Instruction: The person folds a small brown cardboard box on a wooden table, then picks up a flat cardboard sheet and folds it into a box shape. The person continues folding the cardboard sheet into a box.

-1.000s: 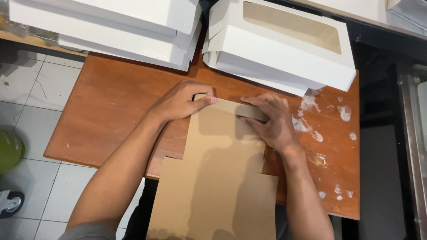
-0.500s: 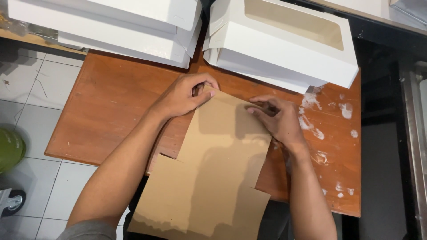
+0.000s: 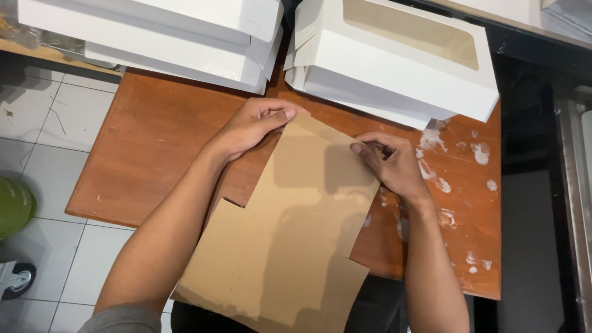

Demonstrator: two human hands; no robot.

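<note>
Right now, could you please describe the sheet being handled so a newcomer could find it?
On the reddish wooden table, below the white boxes, lies a flat brown cardboard sheet. Both hands pinch its far edge; it alone is brown, notched and unfolded.

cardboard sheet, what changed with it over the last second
The folded far flap of the brown cardboard sheet has been opened out flat, and the sheet has slewed to lie at a slant. The left hand and right hand still grip its far corners. The white boxes and wooden table stayed put.
</note>
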